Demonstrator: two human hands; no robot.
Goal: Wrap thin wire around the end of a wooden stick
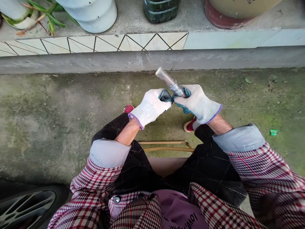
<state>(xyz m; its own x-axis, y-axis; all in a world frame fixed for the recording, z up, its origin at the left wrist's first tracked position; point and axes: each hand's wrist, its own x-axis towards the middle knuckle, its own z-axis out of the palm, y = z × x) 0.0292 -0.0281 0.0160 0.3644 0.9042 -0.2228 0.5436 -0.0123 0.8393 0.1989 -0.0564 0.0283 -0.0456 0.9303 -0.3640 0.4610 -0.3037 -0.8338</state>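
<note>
Both hands wear white knit gloves with blue-green coated palms and purple cuffs. My right hand (194, 101) is wrapped round the lower end of a pale, translucent tube (165, 77) that tilts up to the left. Thin silvery wire (175, 88) is wound in close turns round the tube, just above the fingers. Close beside it, my left hand (156, 103) is closed with its fingertips pinched together, nearly touching the right. What it pinches, if anything, is too small or hidden to make out.
Beyond the hands runs a concrete ledge with a tiled edge (143, 42). On it stand a white pot (95, 16), a dark green container (162, 11) and a beige pot (240, 9). A car wheel (26, 206) is at lower left; a seat frame (164, 149) lies between the knees.
</note>
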